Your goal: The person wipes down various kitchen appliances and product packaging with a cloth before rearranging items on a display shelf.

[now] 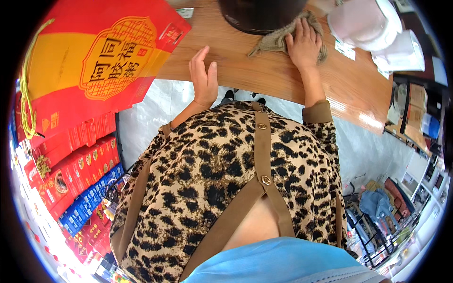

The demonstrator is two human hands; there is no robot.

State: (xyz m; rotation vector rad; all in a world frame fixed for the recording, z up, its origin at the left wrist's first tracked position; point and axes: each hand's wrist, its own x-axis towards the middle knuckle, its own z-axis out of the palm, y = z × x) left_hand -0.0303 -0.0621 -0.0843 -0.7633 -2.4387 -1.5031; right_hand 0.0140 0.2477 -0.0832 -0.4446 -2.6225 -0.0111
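My right hand (305,45) presses down on a crumpled olive-brown cloth (272,41), fingers bunched over it on the wooden table (244,67). Part of the cloth touches or tucks against the base of a large black round vessel (262,16), whose top is cut off by the picture's edge. Nothing is in my left hand (204,76), which is raised at the table's near edge with the thumb apart from the fingers. Left of that hand stands a big red-and-yellow paper gift bag (67,63) with printed writing and a yellow cord handle (26,88).
Translucent white plastic containers (361,23) stand at the table's right end beside small printed labels (344,50). Red boxes (88,159) and blue boxes (92,194) line shelves at left. A black rack with clothes (377,205) stands at lower right.
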